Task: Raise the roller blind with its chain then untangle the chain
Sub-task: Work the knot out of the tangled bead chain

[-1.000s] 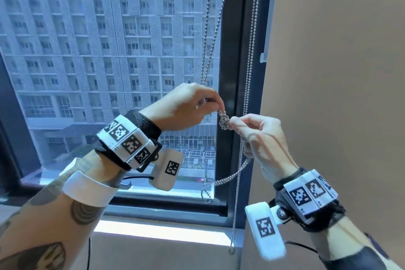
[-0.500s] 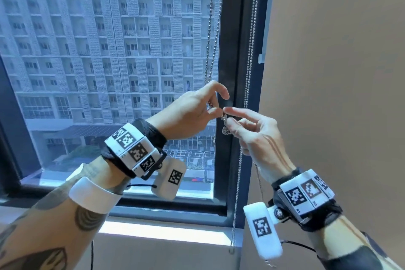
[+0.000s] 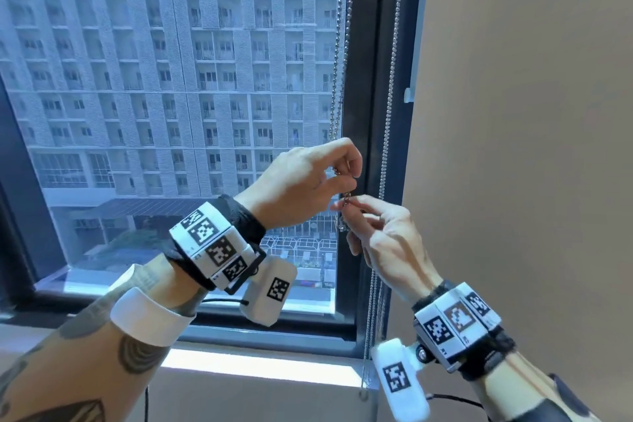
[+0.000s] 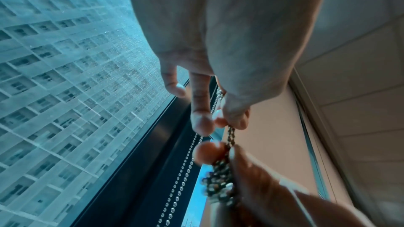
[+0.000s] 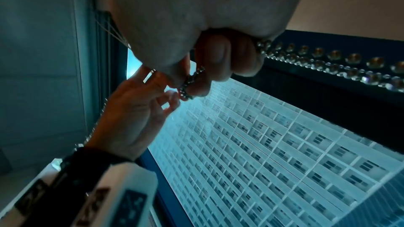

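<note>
A silver bead chain (image 3: 389,106) hangs in long strands down the dark window frame. A small tangle (image 3: 346,198) of it sits between my two hands. My left hand (image 3: 350,178) pinches the chain just above the tangle with thumb and forefinger, seen close in the left wrist view (image 4: 227,124). My right hand (image 3: 343,206) pinches the tangle from below, and the clump of beads (image 4: 220,184) bunches against its fingers. In the right wrist view my right hand (image 5: 192,84) holds the beaded knot (image 5: 186,89), with the left hand (image 5: 135,115) just beyond. The blind itself is out of view.
The window glass (image 3: 171,96) fills the left, with the dark frame post (image 3: 370,79) beside the chains. A beige wall (image 3: 513,147) stands close on the right, with a small white clip (image 3: 407,95) at its edge. The sill (image 3: 239,363) runs below the hands.
The slack loop that swung below the hands has dropped and now hangs straight. The tangle looks smaller. Both hands have shifted slightly up, the left now pinching above the right.
</note>
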